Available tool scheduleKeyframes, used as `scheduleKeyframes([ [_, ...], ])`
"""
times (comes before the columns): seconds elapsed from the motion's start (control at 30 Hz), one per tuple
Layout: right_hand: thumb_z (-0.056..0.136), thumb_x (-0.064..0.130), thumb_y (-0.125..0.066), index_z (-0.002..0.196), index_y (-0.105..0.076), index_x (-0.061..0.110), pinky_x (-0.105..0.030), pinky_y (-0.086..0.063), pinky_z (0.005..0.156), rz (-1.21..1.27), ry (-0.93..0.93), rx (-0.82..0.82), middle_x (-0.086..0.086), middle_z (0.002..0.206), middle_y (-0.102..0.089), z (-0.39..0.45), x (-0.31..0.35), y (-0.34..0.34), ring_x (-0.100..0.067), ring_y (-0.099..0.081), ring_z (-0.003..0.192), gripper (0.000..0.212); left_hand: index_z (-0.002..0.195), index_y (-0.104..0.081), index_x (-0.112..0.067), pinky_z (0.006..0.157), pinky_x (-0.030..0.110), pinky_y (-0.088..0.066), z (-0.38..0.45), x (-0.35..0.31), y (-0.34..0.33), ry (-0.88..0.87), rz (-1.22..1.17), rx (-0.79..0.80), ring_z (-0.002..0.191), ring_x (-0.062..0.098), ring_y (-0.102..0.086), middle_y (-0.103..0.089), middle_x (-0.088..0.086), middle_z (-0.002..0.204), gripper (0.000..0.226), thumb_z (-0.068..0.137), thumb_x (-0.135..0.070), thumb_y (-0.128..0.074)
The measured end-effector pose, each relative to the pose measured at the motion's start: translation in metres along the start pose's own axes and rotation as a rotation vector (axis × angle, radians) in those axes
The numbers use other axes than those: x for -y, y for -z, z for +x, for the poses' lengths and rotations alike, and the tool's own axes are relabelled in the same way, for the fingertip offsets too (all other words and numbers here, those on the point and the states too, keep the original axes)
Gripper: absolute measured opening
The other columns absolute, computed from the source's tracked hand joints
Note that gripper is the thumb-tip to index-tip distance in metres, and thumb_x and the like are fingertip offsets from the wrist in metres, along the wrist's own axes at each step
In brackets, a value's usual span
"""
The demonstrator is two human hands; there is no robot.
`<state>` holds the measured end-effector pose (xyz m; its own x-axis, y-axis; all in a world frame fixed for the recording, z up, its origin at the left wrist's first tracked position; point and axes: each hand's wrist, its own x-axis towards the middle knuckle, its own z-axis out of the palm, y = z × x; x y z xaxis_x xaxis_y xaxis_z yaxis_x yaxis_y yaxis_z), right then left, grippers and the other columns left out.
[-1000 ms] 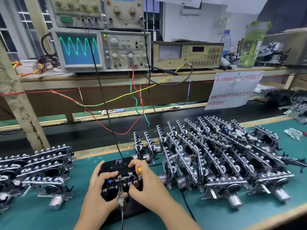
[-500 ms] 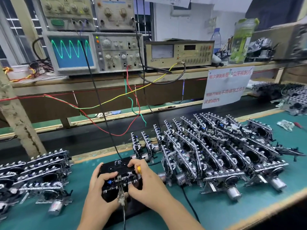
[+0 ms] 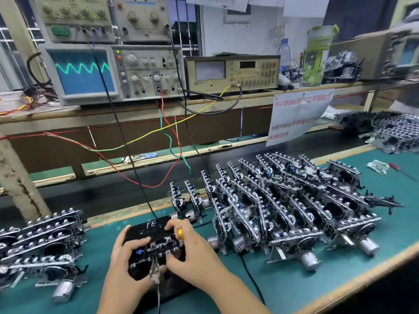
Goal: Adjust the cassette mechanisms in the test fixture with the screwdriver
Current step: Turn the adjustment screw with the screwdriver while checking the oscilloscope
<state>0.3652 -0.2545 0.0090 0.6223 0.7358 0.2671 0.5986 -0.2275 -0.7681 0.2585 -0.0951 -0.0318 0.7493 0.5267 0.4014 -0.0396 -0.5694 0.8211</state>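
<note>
1. Stacked mechanisms (image 3: pixel 43 241) lying well left of the left fingers, flat on the bench (image 3: pixel 340 286); judged to be a pile apart from the job in hand, whether done or waiting cannot be told.
2. Left hand (image 3: pixel 127 264) curled around the left end of the fixture (image 3: pixel 154 243), fingers (image 3: pixel 138 242) wrapped over its top edge, steadying it; thumb side hidden.
3. Fixture sitting between both sets of fingers, black, marked "FE" on top, with one mechanism (image 3: pixel 158 244) seated in it and a clip lead (image 3: pixel 155 271) hanging from its near edge, just beside the right thumb.
4. Right hand (image 3: pixel 192 252) bent over the right end of the fixture, fingers closed on a screwdriver (image 3: pixel 180 233); only the yellow handle end showing between index and middle fingers, tip hidden under the hand.
5. Step judged: mid-adjustment of the seated mechanism, with the scope (image 3: pixel 84 72) far above the fingers showing a green wave.
6. Next move calls for small twists of the screwdriver with the left hand holding the fixture firm, and eyes on the wave; whether the tip sits in the screw cannot be told.
7. Rows of upright mechanisms (image 3: pixel 283 205) standing right of the right fingers, nearest ones just beside the hand; probably the stock awaiting their turn.
</note>
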Motion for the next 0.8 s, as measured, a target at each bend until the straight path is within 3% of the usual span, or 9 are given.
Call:
scheduleKeyframes([
  [0.17, 0.088, 0.032, -0.059, 0.123, -0.034, 0.050, -0.018, -0.040, 0.068, 0.007, 0.007, 0.003, 0.034, 0.096, -0.042, -0.001, 0.001, 0.001, -0.001, -0.049, 0.073, 0.047, 0.108, -0.060, -0.057, 0.096, 0.034, -0.039, 0.000, -0.002, 0.000, 0.009, 0.011, 0.012, 0.122, -0.029, -0.035, -0.025, -0.044, 0.146, 0.070, 0.044, -0.048, -0.087],
  [0.3, 0.088, 0.032, -0.058, 0.123, -0.034, 0.050, -0.027, -0.045, 0.075, 0.019, 0.006, 0.016, 0.031, 0.096, -0.043, -0.001, 0.001, 0.002, -0.006, -0.051, 0.080, 0.046, 0.107, -0.061, -0.058, 0.097, 0.033, -0.038, 0.001, -0.003, 0.001, 0.020, 0.010, 0.009, 0.122, -0.028, -0.036, -0.025, -0.044, 0.146, 0.070, 0.040, -0.059, -0.081],
  [0.43, 0.089, 0.032, -0.058, 0.123, -0.034, 0.049, -0.018, -0.037, 0.065, 0.017, 0.024, 0.024, 0.036, 0.093, -0.041, -0.001, 0.002, 0.004, 0.005, -0.047, 0.066, 0.045, 0.108, -0.060, -0.058, 0.098, 0.034, -0.037, 0.001, -0.004, 0.002, 0.024, 0.011, 0.016, 0.125, -0.026, -0.034, -0.025, -0.042, 0.148, 0.072, 0.040, -0.060, -0.081],
  [0.57, 0.090, 0.032, -0.058, 0.124, -0.034, 0.049, -0.013, -0.035, 0.059, 0.019, 0.019, 0.047, 0.044, 0.092, -0.041, -0.002, 0.003, 0.006, 0.011, -0.048, 0.064, 0.045, 0.109, -0.060, -0.058, 0.097, 0.034, -0.038, 0.001, -0.005, 0.002, 0.037, 0.021, 0.027, 0.124, -0.027, -0.035, -0.025, -0.042, 0.148, 0.075, 0.040, -0.059, -0.088],
  [0.7, 0.091, 0.033, -0.057, 0.127, -0.033, 0.051, -0.017, -0.034, 0.060, 0.012, 0.018, 0.057, 0.039, 0.094, -0.039, -0.004, 0.002, 0.008, 0.007, -0.048, 0.066, 0.047, 0.111, -0.060, -0.057, 0.102, 0.035, -0.034, 0.002, -0.002, 0.005, 0.044, 0.020, 0.049, 0.126, -0.028, -0.030, -0.023, -0.044, 0.147, 0.075, 0.045, -0.055, -0.096],
  [0.8, 0.095, 0.034, -0.051, 0.132, -0.032, 0.053, -0.023, -0.038, 0.066, 0.020, 0.008, 0.066, 0.037, 0.097, -0.037, -0.007, 0.001, 0.011, 0.001, -0.046, 0.069, 0.046, 0.112, -0.061, -0.057, 0.109, 0.034, -0.033, 0.003, -0.005, 0.009, 0.033, -0.015, 0.078, 0.135, -0.018, -0.032, -0.022, -0.039, 0.151, 0.068, 0.048, -0.056, -0.082],
])
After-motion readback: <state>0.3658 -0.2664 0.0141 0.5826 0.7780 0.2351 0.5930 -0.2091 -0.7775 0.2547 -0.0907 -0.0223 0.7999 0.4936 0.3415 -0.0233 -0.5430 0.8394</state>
